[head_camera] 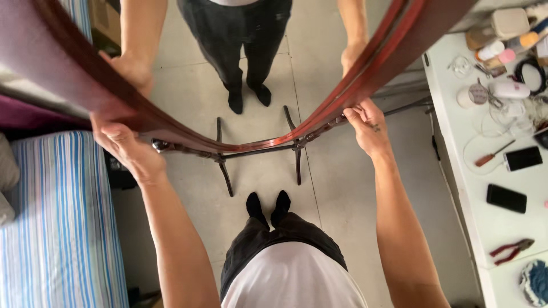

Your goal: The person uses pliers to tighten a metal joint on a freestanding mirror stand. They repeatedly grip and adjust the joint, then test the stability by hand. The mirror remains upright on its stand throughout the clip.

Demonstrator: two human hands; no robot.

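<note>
The oval mirror (365, 80) is being gripped at its frame by both hands, left hand (123, 142) and right hand (368, 122); a slipping grip is risking it tipping off its stand (297, 157).

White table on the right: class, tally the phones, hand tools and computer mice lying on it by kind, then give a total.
Phones: 2, black phone and phone beside the screwdriver
Hand tools: 2, red-handled pliers and screwdriver
Computer mice: 1, white mouse
Total: 5
</note>
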